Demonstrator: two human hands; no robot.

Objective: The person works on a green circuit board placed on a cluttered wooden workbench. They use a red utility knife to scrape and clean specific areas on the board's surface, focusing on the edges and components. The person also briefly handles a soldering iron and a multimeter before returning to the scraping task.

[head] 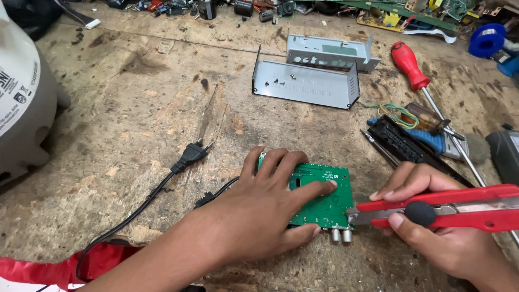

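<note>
My left hand (270, 203) lies flat, fingers spread, on a green circuit board (327, 197) near the front of the worn wooden bench, pressing it down. The board carries two silver round connectors (341, 234) on its near edge. My right hand (432, 221) grips a red utility knife (448, 208) with a black slider knob. The knife's metal tip (352, 217) touches the board's right edge. A black power cord with a two-pin plug (192, 153) runs from under my left hand toward the left.
Two grey metal case halves (308, 84) lie behind the board. A red-handled screwdriver (410, 65), other screwdrivers and a black plastic strip (403, 143) sit at right. A grey rounded tank (21, 103) stands at left. Loose electronic parts line the far edge; red cloth (43, 270) is at bottom left.
</note>
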